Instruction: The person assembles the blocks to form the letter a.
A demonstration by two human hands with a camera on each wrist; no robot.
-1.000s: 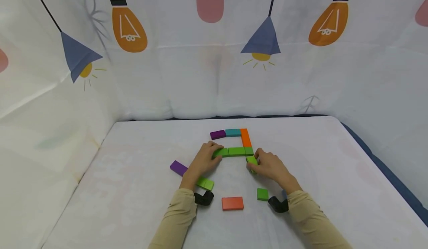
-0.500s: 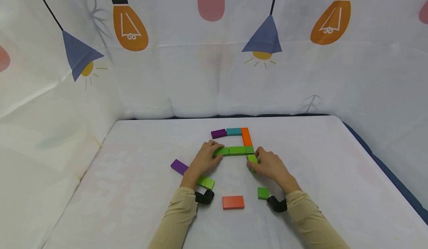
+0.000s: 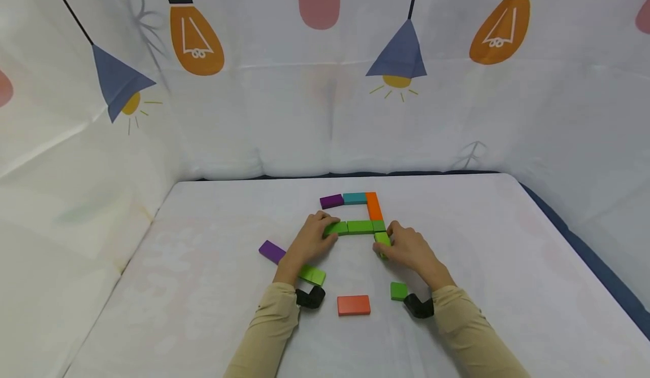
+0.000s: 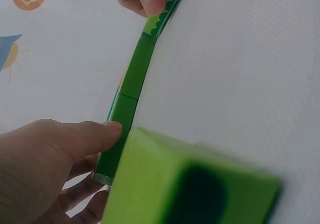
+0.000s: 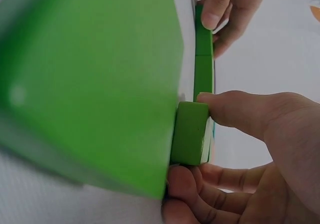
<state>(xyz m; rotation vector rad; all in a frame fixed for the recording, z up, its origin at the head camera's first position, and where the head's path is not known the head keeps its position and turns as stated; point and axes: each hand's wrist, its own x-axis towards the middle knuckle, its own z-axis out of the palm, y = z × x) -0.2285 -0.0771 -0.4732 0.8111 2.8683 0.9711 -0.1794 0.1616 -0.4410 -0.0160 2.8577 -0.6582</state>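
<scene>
In the head view, my left hand (image 3: 308,242) grips the green block (image 3: 337,229) at the left end of a row, thumb on the near side. A second green block (image 3: 360,227) and a small green block (image 3: 378,226) continue that row. My right hand (image 3: 413,252) pinches a light green block (image 3: 382,238) just below the row's right end. In the right wrist view, its thumb and fingers press opposite sides of this light green block (image 5: 190,134). An orange block (image 3: 374,206), a teal block (image 3: 355,198) and a purple block (image 3: 332,201) form the far part of the outline.
Nearer on the white table (image 3: 178,288) lie a red-orange block (image 3: 354,305), a green square block (image 3: 398,291), light green blocks (image 3: 312,275) and a purple block (image 3: 272,251) beside my left forearm. A printed curtain (image 3: 284,118) hangs behind.
The head view has shifted a little. Both hands keep their holds, and the light green block under the right hand has barely moved, staying against the row's right end.
</scene>
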